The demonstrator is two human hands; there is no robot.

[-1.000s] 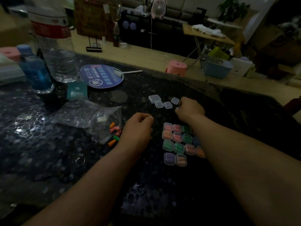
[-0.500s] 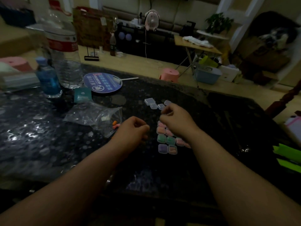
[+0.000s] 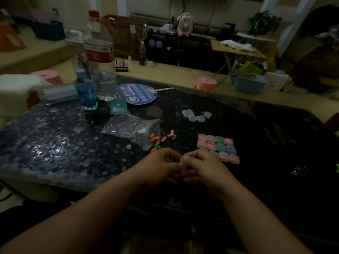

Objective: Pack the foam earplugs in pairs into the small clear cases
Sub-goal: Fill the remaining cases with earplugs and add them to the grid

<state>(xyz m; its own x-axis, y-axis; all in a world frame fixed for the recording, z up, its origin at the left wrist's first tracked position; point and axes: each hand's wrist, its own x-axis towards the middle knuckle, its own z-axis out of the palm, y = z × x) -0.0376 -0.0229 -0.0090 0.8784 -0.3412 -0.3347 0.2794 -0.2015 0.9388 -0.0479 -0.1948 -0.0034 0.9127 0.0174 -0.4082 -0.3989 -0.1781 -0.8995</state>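
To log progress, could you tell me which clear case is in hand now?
The case held between the left hand and right hand; the four empty cases lie farther back, and the filled cases sit in a grid to the right.

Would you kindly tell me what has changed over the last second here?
The right hand drew back from the empty cases, taking a clear case, and the left hand came to meet it; both now pinch it. The filled cases and loose earplugs lie unmoved.
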